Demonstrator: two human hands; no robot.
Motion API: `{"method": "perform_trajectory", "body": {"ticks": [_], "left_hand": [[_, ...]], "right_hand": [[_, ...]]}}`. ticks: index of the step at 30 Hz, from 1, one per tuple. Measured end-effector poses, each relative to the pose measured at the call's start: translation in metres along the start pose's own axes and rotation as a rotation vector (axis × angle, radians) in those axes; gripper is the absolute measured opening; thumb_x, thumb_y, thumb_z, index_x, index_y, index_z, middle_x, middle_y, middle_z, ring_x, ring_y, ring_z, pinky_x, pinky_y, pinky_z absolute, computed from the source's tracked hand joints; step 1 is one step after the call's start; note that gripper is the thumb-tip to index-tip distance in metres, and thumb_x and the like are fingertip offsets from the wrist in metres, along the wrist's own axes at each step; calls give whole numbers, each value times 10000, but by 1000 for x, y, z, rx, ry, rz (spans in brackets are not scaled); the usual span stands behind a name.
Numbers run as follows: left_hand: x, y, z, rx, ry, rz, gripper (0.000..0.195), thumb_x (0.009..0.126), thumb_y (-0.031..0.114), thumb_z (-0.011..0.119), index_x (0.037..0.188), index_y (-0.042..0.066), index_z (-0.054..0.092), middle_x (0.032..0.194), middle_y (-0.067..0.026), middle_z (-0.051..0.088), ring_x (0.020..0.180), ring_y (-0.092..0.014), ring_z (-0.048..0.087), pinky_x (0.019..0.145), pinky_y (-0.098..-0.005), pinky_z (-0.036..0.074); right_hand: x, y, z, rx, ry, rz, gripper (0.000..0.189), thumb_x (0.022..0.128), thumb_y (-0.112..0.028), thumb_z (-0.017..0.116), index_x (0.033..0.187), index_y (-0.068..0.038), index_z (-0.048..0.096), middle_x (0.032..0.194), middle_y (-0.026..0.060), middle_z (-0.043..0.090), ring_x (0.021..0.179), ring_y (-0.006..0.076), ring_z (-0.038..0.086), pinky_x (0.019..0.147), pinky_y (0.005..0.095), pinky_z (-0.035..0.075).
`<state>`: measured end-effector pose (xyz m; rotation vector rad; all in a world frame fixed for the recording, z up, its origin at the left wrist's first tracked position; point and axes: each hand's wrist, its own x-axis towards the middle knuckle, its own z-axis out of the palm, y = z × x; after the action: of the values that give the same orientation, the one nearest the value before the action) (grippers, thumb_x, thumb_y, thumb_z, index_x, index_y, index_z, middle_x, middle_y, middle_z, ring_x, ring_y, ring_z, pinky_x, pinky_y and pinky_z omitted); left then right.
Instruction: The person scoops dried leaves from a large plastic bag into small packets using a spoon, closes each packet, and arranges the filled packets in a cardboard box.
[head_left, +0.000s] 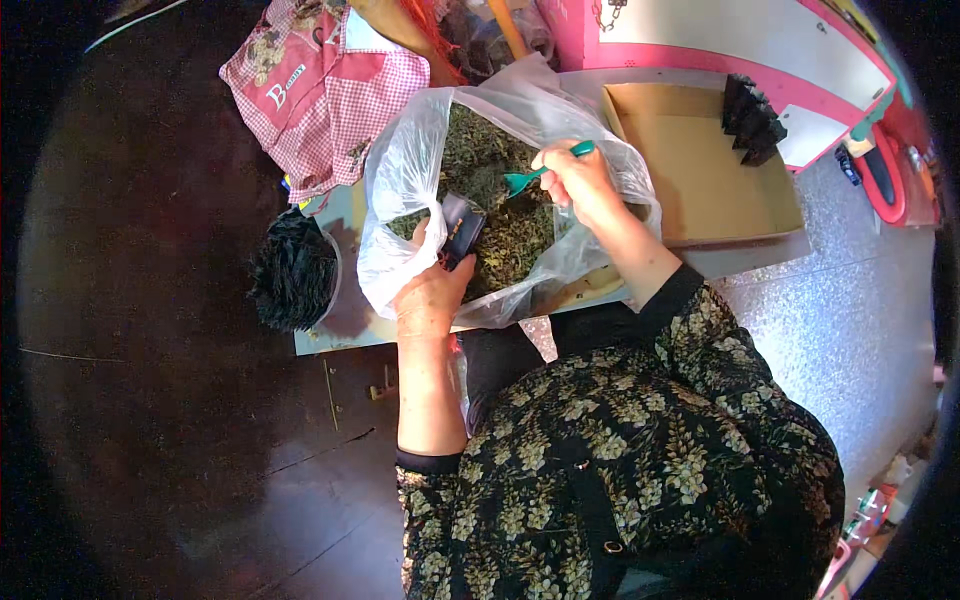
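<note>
A large clear plastic bag (401, 161) stands open before me, full of dried, chopped green-brown leaves (517, 251). My left hand (435, 289) is at the bag's near left side and grips a small black packet (465, 229) that bears writing. The packet is tilted over the leaves, its upper end apparently open. My right hand (577, 176) reaches in from the right and holds a green plastic scoop (529, 178) by its handle. The scoop's head is close to the leaves, right of the packet; whether it carries any leaves is hard to tell.
A shallow cardboard box (697, 180) lies to the right, with black packets (752, 120) at its far corner. Left of the bag is a bundle of black packets or strips (292, 270) in a round container. A pink checked apron (330, 105) lies beyond it. A pink-and-white cabinet (720, 37) stands behind.
</note>
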<state>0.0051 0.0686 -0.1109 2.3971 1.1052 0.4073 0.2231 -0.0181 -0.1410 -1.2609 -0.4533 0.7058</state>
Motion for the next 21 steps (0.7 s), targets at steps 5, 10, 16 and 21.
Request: {"method": "perform_trajectory", "body": {"ticks": [5,10,16,21], "left_hand": [[-1,4,0,39,6,19,762,682,236,761,1353,114,422,1124,-157,620,985,-323,621,853,-397,488],[-2,15,-5,2,-81,-107,782,687,249,768,1372,150,407,1174,-142,604,1019,-322,615,860,-401,490],[-3,7,1,36,-2,-6,797,681,253,773,1377,147,400,1175,-141,598,1010,-328,614,864,-409,492],[-5,11,-1,67,-33,-38,774,676,241,767,1357,134,416,1130,-159,610,999,-346,612,855,-416,494]], "right_hand": [[-2,-20,1,64,-99,-98,149,833,-116,569,773,-3,646,560,55,559,363,82,428,325,221,308],[-12,-27,11,-37,-184,-137,149,832,-136,569,766,-26,645,560,26,551,397,64,436,365,207,321],[-28,-30,34,-475,-362,-589,69,793,-99,584,767,-42,614,619,84,592,569,188,591,533,311,446],[-40,-42,38,-626,-446,-840,50,771,-66,576,722,-53,575,688,127,605,628,326,597,576,347,476]]}}
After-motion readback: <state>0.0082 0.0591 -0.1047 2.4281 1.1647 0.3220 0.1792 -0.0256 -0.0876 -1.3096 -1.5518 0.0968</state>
